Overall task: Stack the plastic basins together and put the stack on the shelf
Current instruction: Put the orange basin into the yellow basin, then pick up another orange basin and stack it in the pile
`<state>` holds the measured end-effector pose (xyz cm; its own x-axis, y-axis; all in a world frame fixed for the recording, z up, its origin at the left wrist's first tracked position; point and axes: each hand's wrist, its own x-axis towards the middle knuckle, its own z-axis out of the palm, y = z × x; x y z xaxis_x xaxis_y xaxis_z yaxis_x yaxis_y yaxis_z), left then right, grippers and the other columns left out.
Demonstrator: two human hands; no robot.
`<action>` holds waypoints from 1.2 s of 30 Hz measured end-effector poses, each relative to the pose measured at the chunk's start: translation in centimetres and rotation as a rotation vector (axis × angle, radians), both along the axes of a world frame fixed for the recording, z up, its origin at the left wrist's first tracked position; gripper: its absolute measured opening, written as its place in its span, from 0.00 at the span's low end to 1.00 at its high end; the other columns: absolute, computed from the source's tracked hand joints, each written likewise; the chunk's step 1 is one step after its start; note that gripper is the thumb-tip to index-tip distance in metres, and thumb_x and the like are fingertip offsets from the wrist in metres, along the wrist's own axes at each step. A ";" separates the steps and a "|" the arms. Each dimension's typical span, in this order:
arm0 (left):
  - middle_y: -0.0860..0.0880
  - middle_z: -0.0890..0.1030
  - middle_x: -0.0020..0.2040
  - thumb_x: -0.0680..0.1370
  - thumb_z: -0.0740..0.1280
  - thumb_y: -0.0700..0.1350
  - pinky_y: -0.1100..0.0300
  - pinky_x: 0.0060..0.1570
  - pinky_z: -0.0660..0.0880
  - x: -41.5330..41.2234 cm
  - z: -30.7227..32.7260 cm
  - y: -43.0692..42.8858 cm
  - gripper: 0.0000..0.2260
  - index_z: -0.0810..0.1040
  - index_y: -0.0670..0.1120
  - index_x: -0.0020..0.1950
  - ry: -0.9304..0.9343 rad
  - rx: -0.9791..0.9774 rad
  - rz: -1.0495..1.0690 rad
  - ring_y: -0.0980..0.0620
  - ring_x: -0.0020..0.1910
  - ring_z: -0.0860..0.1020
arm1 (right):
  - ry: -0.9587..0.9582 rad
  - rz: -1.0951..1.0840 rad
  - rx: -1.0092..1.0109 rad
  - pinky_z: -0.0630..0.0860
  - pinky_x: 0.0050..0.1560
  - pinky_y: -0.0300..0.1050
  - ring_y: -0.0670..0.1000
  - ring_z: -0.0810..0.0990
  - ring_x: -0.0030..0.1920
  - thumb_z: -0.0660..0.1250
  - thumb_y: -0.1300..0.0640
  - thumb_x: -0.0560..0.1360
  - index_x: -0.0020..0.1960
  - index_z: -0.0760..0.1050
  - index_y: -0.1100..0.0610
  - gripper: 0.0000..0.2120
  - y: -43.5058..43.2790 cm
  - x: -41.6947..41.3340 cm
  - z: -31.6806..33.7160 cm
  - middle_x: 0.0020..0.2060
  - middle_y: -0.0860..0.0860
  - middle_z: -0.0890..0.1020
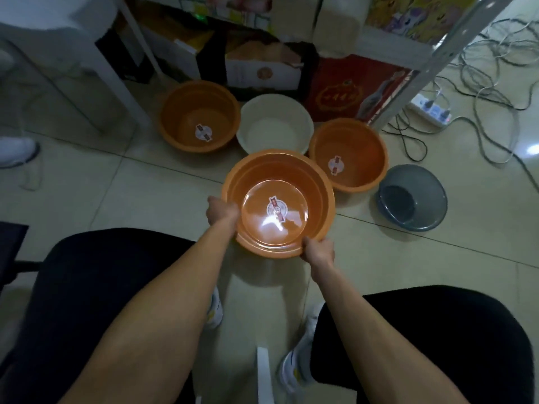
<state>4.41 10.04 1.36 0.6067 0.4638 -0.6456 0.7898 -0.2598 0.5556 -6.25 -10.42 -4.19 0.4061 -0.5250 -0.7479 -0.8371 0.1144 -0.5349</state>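
I hold an orange basin (309,182) with a label sticker on its bottom, above the tiled floor in the middle of the view. My left hand (222,212) grips its left rim and my right hand (318,252) grips its near rim. On the floor beyond it stand another orange basin (180,112) at the left, a cream basin (274,123) in the middle and a third orange basin (355,141) at the right. A smaller grey basin (420,185) lies tilted further right. The shelf (449,45) with its white metal post rises behind them.
Cardboard boxes (262,71) and a red carton (347,91) fill the shelf's bottom level. A power strip (431,109) and loose cables (490,91) lie on the floor at the right. A white table leg (116,80) stands at the left. My knees and shoes fill the bottom.
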 end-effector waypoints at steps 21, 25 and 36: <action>0.47 0.42 0.85 0.74 0.73 0.45 0.32 0.76 0.57 2.0 -12.4 1.5 0.51 0.37 0.58 0.83 0.206 0.074 -0.552 0.39 0.83 0.49 | 0.181 0.540 -0.372 0.59 0.77 0.61 0.61 0.56 0.81 0.72 0.49 0.75 0.84 0.35 0.53 0.54 1.2 5.3 -7.2 0.84 0.56 0.45; 0.45 0.43 0.85 0.74 0.75 0.43 0.32 0.75 0.60 2.5 -13.3 1.0 0.54 0.35 0.58 0.82 0.264 0.039 -0.530 0.36 0.83 0.51 | 0.233 0.660 -0.276 0.60 0.76 0.64 0.62 0.55 0.82 0.76 0.44 0.72 0.81 0.26 0.49 0.63 -0.1 5.8 -9.1 0.84 0.55 0.41; 0.44 0.67 0.74 0.66 0.72 0.45 0.42 0.57 0.80 6.8 -13.3 -1.6 0.46 0.52 0.61 0.80 0.232 -0.285 -0.420 0.38 0.70 0.72 | 0.105 -0.160 -0.238 0.72 0.69 0.62 0.62 0.77 0.67 0.59 0.41 0.81 0.74 0.67 0.59 0.29 -5.1 10.9 -10.0 0.69 0.58 0.76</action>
<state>11.17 8.45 -11.97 0.5285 0.0004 -0.8489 0.7608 -0.4438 0.4735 4.64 -15.48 -14.17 0.2313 -0.7417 -0.6296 -0.8707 0.1309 -0.4741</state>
